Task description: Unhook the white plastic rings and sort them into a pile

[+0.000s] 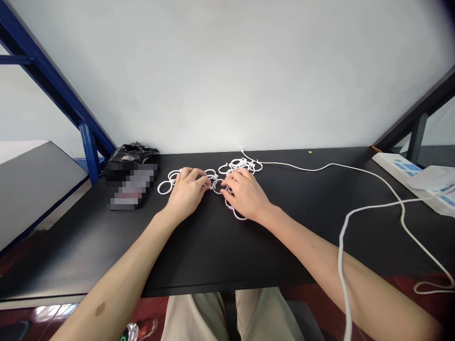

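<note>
Several thin white rings [164, 188], some with small knobs or hooks, lie in a loose spread on the black table [220, 251]. My left hand [188, 192] rests palm down over the left part of the spread, fingers bent and apart, with rings showing on both sides. Over the right part lies my right hand [245, 192], also palm down, its thumb and fingers apart and touching rings. A denser heap of white rings [237, 164] sits just beyond its fingertips. What is under both palms is hidden.
A black plastic bag [133, 154] and a blurred-out package [130, 189] are at the left. A white cable [330, 165] runs across the right side and over my right forearm. White packets with blue print [405, 166] lie at the far right. Behind stands a pale wall [241, 76].
</note>
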The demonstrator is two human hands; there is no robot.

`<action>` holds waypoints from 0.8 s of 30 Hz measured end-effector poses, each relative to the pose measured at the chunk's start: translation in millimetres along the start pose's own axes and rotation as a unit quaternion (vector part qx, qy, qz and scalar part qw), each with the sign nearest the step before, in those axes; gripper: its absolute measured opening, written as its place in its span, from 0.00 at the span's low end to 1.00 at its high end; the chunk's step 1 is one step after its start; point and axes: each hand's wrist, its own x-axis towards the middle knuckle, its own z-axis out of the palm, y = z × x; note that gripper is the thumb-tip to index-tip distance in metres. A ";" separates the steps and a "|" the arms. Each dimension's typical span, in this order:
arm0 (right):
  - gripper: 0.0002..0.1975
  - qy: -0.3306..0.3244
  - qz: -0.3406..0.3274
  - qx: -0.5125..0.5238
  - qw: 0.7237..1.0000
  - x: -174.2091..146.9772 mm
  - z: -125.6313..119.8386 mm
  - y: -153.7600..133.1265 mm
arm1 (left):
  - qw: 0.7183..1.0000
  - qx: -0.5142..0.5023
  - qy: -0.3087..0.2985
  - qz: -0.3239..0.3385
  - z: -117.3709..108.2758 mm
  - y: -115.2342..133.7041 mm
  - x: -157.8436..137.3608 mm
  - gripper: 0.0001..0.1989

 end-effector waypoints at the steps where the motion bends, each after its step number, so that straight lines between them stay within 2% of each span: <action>1: 0.09 -0.003 0.001 -0.003 1.000 0.0 0.8 0.5 | 1.000 -0.005 0.003 0.002 -1.6 -0.6 -0.1 0.12; 11: 0.10 -0.023 0.024 -0.006 0.999 0.7 -1.3 -0.1 | 0.991 -0.126 0.036 -0.007 -16.6 6.5 2.5 0.11; 17: 0.10 -0.007 0.020 0.002 1.000 -0.4 -2.8 -1.6 | 0.990 -0.131 0.041 -0.038 -17.3 8.7 2.2 0.08; 24: 0.13 0.035 0.001 0.019 0.999 -1.2 -4.4 -3.9 | 0.992 -0.113 0.039 -0.041 -16.7 7.1 2.0 0.09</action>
